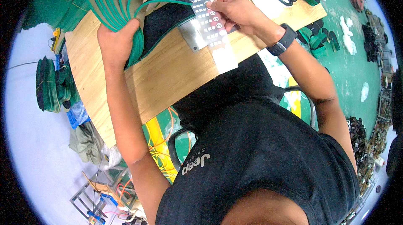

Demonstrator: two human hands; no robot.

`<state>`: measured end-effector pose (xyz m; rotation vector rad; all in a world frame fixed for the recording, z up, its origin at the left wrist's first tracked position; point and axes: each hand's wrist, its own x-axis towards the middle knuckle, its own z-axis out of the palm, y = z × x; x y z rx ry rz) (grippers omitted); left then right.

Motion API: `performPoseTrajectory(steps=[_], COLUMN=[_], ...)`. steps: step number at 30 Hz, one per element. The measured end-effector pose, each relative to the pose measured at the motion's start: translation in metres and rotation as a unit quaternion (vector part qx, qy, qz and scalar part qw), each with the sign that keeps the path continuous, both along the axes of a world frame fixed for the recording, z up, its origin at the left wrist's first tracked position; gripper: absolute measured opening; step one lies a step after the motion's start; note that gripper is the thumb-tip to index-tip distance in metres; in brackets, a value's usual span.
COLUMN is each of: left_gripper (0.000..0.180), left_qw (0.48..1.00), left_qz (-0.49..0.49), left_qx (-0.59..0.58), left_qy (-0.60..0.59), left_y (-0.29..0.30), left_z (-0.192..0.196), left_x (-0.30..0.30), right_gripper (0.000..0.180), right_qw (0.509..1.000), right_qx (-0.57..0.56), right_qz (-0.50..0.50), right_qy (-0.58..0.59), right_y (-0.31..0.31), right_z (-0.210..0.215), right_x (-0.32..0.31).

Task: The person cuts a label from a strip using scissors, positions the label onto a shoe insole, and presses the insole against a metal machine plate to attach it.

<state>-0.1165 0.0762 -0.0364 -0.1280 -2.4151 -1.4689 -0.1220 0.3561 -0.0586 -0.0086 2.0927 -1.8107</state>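
While your left hand [115,46] grips a stack of green-edged insoles [112,1] over the wooden tabletop [163,86], your right hand [240,13] pinches a printed label sheet [210,24] near its edge; the insoles look light and bendy, the sheet thin and slippery, so favour its margin.

Bright light gleams on the metal plate [194,40], while fisheye distortion bows the tabletop [163,84].

The black shirt [260,145] bears pale lettering, lower middle of the frame — the clear label sheet [215,32], upper middle, carries rows of white print too small to read.
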Motion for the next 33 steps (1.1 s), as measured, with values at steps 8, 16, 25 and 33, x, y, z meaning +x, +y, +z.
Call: performPoseTrajectory(steps=[8, 16, 25, 33], left_gripper=[0.026, 0.026, 0.027, 0.025], left_qw=[1.0, 0.998, 0.999, 0.999], left_qz=[0.001, 0.014, 0.025, 0.029], left_qx=[0.02, 0.054, 0.031, -0.033], left_qy=[0.023, 0.019, 0.022, 0.002], left_y=[0.001, 0.0, 0.009, 0.021], left_z=[-0.002, 0.001, 0.002, 0.003], left_x=[-0.003, 0.0, 0.006, 0.007], right_gripper=[0.026, 0.026, 0.031, 0.036], right_qw=[0.995, 0.996, 0.997, 0.998], right_qx=[0.096, 0.089, 0.082, 0.068], right_qz=[0.004, 0.012, 0.008, -0.009], right_qy=[0.004, -0.018, -0.011, -0.011], right_y=[-0.003, -0.003, -0.004, -0.005], right_z=[0.009, 0.008, 0.007, 0.009], right_x=[-0.002, -0.003, 0.001, 0.003])
